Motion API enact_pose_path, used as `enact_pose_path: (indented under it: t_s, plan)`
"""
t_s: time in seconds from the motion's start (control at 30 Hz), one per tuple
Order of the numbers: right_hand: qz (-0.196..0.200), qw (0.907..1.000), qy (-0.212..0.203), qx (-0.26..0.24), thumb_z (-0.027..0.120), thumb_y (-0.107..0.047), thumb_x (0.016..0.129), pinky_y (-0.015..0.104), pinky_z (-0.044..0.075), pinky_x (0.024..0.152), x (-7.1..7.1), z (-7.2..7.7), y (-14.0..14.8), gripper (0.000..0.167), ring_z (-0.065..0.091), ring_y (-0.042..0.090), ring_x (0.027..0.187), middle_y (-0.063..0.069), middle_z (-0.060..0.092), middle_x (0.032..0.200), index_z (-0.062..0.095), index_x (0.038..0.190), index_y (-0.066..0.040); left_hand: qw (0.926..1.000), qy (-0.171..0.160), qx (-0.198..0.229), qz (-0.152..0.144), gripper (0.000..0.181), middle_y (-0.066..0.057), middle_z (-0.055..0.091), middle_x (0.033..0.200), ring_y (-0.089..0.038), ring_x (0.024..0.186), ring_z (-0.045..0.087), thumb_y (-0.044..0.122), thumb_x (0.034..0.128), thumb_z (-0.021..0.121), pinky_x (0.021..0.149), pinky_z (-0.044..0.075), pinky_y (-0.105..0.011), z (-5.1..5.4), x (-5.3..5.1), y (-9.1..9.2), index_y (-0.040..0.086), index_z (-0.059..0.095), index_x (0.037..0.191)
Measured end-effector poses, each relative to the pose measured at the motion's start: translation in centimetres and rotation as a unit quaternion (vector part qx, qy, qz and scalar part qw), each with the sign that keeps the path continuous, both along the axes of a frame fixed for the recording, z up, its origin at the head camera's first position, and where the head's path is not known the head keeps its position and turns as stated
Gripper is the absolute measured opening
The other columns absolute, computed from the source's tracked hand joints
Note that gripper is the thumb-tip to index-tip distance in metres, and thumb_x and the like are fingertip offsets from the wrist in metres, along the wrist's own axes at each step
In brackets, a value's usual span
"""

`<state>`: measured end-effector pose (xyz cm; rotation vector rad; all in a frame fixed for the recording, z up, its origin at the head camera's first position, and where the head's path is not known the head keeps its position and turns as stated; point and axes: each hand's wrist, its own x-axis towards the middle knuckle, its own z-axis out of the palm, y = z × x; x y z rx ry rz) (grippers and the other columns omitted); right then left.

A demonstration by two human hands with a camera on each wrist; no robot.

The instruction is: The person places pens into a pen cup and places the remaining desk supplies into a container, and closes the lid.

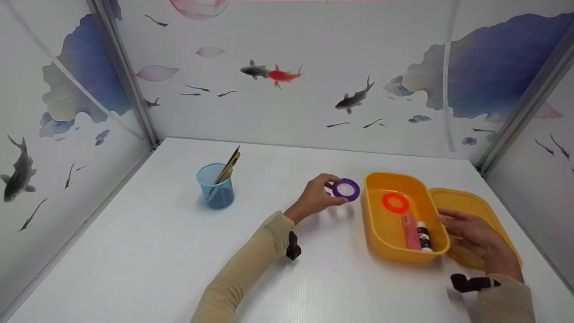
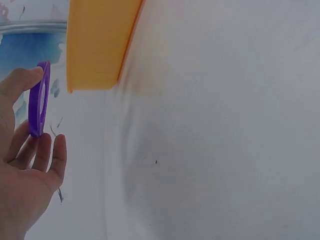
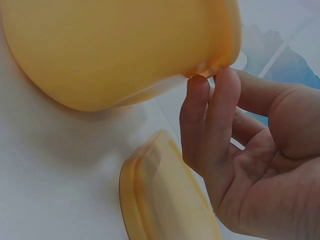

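Observation:
My left hand point(image 1: 316, 197) holds a purple roll of tape point(image 1: 346, 189) just left of the yellow box. In the left wrist view, the purple roll point(image 2: 39, 100) stands nearly edge-on between thumb and fingertips. The open yellow box point(image 1: 374, 233) contains an orange-red ring point(image 1: 395, 202), a pink tube-like item point(image 1: 410, 231) and a black-and-white glue stick point(image 1: 423, 236). On the box's right side rests my right hand point(image 1: 475, 235), its fingertips touching the wall near the rim. The right wrist view has these fingers point(image 3: 220, 110) stretched loosely against the box edge.
Partly beneath the right hand lies a yellow lid point(image 1: 471, 202), to the right of the box. A blue see-through cup point(image 1: 217, 193) with several pencil-like items point(image 1: 229, 166) stands at the left. Printed panels point(image 1: 314, 40) enclose the white table point(image 1: 134, 251).

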<state>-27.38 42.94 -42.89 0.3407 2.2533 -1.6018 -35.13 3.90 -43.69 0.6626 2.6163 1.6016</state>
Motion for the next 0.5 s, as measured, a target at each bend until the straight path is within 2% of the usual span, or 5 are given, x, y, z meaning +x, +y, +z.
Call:
enact_pose_path:
  t_s: [0.2, 0.5]
  plan:
    - [0.0, 0.9999, 0.0, -0.014, 0.068, -0.053, 0.088, 0.021, 0.057, 0.091, 0.0, 0.0, 0.1, 0.085, 0.064, 0.01, 0.102, -0.027, 0.062, 0.103, 0.033, 0.157, -0.018, 0.9995, 0.014, -0.001, -0.028, 0.055, -0.005, 0.063, 0.129, -0.017, 0.111, 0.061, 0.028, 0.0797, 0.086, 0.091, 0.056, -0.019, 0.1, 0.4, 0.9, 0.011, 0.064, 0.127]
    - [0.007, 0.9998, 0.017, -0.009, 0.068, -0.055, 0.087, 0.021, 0.058, 0.087, -0.1, -0.2, 0.1, 0.091, 0.065, 0.006, 0.098, -0.029, 0.062, 0.101, 0.029, 0.158, -0.013, 0.9966, 0.022, 0.012, -0.079, 0.053, -0.005, 0.062, 0.126, -0.008, 0.105, 0.058, 0.026, 0.0819, 0.084, 0.086, 0.054, -0.012, 0.7, 1.5, 2.9, 0.01, 0.064, 0.128]
